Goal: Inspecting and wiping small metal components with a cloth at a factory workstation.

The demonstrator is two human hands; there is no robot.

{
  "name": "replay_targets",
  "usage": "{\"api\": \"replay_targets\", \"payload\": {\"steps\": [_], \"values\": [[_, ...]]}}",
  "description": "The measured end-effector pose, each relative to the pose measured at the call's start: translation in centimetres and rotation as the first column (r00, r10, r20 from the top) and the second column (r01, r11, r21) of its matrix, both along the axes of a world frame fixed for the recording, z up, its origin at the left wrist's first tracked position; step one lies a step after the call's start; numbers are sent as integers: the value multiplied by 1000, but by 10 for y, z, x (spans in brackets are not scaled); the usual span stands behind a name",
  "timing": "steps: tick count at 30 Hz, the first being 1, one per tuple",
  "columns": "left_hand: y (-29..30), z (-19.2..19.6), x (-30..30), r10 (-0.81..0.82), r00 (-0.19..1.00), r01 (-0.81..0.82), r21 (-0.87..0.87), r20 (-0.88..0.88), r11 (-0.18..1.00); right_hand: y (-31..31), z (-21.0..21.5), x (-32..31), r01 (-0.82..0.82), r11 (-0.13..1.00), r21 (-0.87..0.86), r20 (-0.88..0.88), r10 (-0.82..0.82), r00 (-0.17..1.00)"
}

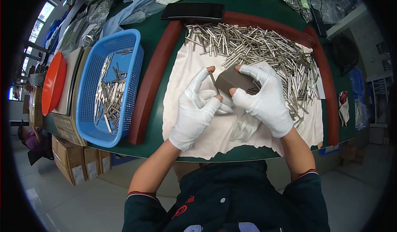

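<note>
My left hand (191,114), in a white glove with bare thumb and index tips, pinches a slim metal pin (213,82) by its two ends. Close beside it, a grey-brown block (232,81), like a sanding sponge, is gripped by my gloved right hand (269,99). The pin stands at the block's left side; whether they touch I cannot tell. A few dark pin ends show near my right fingers, partly hidden. Behind and right of my hands, a heap of loose metal pins (244,44) covers much of the pale cloth (178,104).
Dark red bars (154,81) border the cloth on three sides. At the left stands a blue perforated basket (137,72) with pins in it, beside an orange-red dish (54,83). A black phone (192,11) rests at the far edge. Crumpled clear plastic (245,128) lies below my hands.
</note>
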State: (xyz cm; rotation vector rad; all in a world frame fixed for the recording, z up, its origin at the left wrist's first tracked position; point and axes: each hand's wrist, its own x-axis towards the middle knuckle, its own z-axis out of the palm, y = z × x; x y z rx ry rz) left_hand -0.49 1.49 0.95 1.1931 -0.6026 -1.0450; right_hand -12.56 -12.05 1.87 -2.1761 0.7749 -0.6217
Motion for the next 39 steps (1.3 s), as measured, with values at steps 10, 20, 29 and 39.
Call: {"api": "replay_targets", "payload": {"steps": [10,20,29,39], "values": [[5,1,20,329,930,-312,-122,164,942,-10,-17,10,-224,850,-478,-104,198,975],[6,-6,28,56,997,-54,-38,47,998,0,36,-35,-546,781,-303,-374,430,822],[5,2,16,-74,997,74,0,20,997,2,30,-33,-370,923,-104,-102,360,927],[2,-11,-9,-46,977,68,-100,210,993,21,14,12,-174,845,506,34,182,983]]}}
